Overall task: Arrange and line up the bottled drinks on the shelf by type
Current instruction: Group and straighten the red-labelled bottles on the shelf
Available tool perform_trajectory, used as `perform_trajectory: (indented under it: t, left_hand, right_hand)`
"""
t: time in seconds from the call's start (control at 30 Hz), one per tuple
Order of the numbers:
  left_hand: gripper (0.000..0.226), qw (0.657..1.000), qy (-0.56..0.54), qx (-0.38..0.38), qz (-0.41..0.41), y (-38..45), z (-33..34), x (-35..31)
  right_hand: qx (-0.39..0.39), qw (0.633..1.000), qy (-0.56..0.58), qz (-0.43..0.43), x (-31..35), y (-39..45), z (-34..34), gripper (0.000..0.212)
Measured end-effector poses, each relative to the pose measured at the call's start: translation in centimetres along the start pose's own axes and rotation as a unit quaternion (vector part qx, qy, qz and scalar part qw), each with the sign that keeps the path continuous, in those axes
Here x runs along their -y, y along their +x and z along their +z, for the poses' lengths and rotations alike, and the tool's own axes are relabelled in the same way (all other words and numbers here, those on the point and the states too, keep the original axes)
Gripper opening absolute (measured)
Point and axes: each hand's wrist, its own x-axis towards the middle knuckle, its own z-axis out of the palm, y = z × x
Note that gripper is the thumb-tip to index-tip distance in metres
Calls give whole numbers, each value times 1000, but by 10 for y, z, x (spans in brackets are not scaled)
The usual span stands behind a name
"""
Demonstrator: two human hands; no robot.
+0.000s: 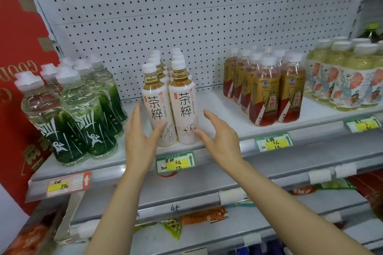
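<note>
Hidden behind the two front white-labelled tea bottles with pale amber liquid and white caps (pixel 172 105): most of the rest of their two rows, only caps and necks showing back toward the white pegboard wall (pixel 186 6). Same with the gold-and-red labelled bottles of amber drink (pixel 273 91) to the right, rear ones blocked by the front pair. Cut off at the right edge: a shrink-wrapped pack of pale yellow drinks with floral orange-and-blue labels (pixel 344 80). Cut off at the left edge: a red cardboard carton with gold lettering (pixel 18 68), standing behind the clear bottles with dark green labels and white caps (pixel 72 114). Blurred beyond reading: small print on the bottle labels; handwriting on the yellow-and-green price tags (pixel 175 161) only partly legible. Lower shelves crowded with orange and green snack packets (pixel 199 217), too smeared to identify.

All four drink groups upright on the white metal shelf (pixel 228 122), well apart from one another, tea bottles near the front edge in the middle.

Left hand (pixel 141 136) spread loose, fingers straight, thumb touching or almost touching the lower left front tea bottle, gripping nothing. Right hand (pixel 221 136) likewise loose and cupped, thumb tip at the base of the right front tea bottle, other fingers clear of it, nothing grasped. Both bare forearms rising from the bottom edge, crossing in front of the lower shelf rails.
</note>
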Motion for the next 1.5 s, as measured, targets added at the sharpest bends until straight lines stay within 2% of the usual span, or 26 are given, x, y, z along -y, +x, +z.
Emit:
perform_trajectory:
  t: [0.07,0.13,0.23,0.37,0.57,0.63,0.73,0.83,0.93,1.2,1.27,1.37,1.4,1.5]
  left_hand:
    - [85,996,52,-58,36,-15,5,-11]
    - [81,982,103,-91,131,-28,16,-25]
    - [74,959,148,-76,231,-37,45,-37]
    - [67,947,162,-37,276,-42,93,-65]
    - [69,976,118,67,168,-37,164,-115]
    - [76,985,77,106,112,-30,185,-132]
    - [80,987,10,149,54,-21,208,-155]
    - [64,988,-41,148,5,-17,221,-165]
    - [51,991,-40,126,-26,-14,224,-167]
    - [51,990,-11,138,-16,-11,211,-155]
    - [61,986,-32,163,-19,-6,208,-152]
    - [109,972,-81,220,-30,12,201,-158]
    - [121,967,-93,236,-30,21,200,-162]
    - [130,954,-138,267,-22,47,201,-179]
  right_hand:
    - [-41,997,-38,-45,-12,-5,-9,58]
    - [-80,991,-67,-88,-28,-7,-19,55]
    - [-107,981,-103,-124,-53,-6,-44,52]
    - [-126,971,-127,-158,-87,-2,-80,48]
    - [-161,965,-121,-167,-133,6,-139,45]
    - [-150,977,-94,-117,-146,16,-158,52]
    - [-67,996,-56,-11,-164,39,-177,73]
    - [-5,1000,3,21,-174,60,-184,91]
    - [13,997,64,33,-175,67,-188,93]
    - [16,991,131,21,-178,67,-177,91]
    - [15,984,172,41,-180,69,-183,87]
    - [26,971,222,83,-172,94,-202,100]
    - [47,963,249,90,-164,107,-208,97]
    - [108,938,316,93,-141,142,-211,84]
